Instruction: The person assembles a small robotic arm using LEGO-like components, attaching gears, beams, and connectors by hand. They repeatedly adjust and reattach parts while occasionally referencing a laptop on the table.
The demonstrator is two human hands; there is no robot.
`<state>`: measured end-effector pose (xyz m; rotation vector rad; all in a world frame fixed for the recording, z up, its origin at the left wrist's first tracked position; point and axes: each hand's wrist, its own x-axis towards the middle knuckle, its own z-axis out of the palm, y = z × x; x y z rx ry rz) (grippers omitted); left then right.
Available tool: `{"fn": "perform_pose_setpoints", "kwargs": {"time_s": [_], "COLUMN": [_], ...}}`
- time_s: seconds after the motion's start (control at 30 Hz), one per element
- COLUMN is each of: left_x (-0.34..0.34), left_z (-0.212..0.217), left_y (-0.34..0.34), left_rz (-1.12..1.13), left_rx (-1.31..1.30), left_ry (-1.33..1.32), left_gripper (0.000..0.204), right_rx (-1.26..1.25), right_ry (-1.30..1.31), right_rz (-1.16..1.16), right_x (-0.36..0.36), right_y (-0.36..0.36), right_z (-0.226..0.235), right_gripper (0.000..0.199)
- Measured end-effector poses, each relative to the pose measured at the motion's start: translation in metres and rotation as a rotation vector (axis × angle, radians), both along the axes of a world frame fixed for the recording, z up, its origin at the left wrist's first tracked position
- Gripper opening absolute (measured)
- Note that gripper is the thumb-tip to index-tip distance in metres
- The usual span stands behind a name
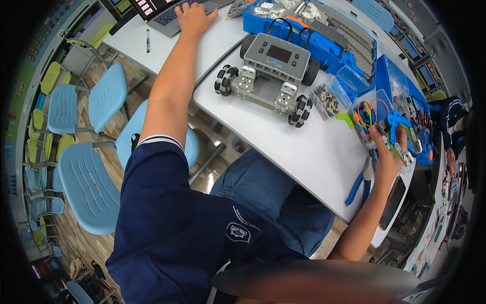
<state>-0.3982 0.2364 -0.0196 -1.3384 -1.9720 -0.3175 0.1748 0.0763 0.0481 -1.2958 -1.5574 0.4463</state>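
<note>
My left hand (196, 20) rests with fingers spread on the keyboard side of an open laptop (166, 19) at the upper left. At the right edge of the white table, my right hand (388, 158) grips a small assembly of blue and grey plastic building pieces (395, 121). Its fingers wrap round the lower part, so some of it is hidden. Between my arms stands a grey wheeled robot (273, 68) with a small dark screen and black wheels. Blue-handled pliers (360, 185) lie just left of my right wrist.
A blue bin (372, 55) of grey parts stands behind the robot. Beside it are a clear box of small pieces (329, 97) and another blue container. A black phone (393, 202) lies by my right forearm, a pen (148, 40) near the laptop. Blue chairs (88, 187) stand left; another person's sleeve (450, 119) shows right.
</note>
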Motion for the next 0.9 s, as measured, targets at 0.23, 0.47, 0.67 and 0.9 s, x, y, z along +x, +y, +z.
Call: {"fn": "perform_pose_setpoints", "kwargs": {"time_s": [0.23,0.47,0.67,0.9], "left_x": [-0.0016,-0.0068,-0.0055,-0.0045], "left_z": [-0.0014,-0.0043,-0.0029,-0.0022], "left_y": [-0.0006,0.0042,0.0038,0.0029], "left_rz": [0.015,0.031,0.062,0.069], "left_rx": [0.019,-0.066,-0.131,-0.123], "left_ry": [-0.004,-0.098,-0.157,-0.148], "left_gripper": [0.063,0.069,0.074,0.076], "right_rx": [-0.008,-0.022,-0.027,-0.026], "right_ry": [-0.007,-0.008,-0.026,0.048], "right_rz": [-0.025,-0.073,-0.053,-0.034], "right_x": [-0.0001,0.0007,0.0007,-0.0027], "right_y": [0.0002,0.0003,0.0005,-0.0010], "right_z": [0.0001,-0.0029,-0.0026,0.0001], "right_gripper": [0.050,0.057,0.056,0.051]}}
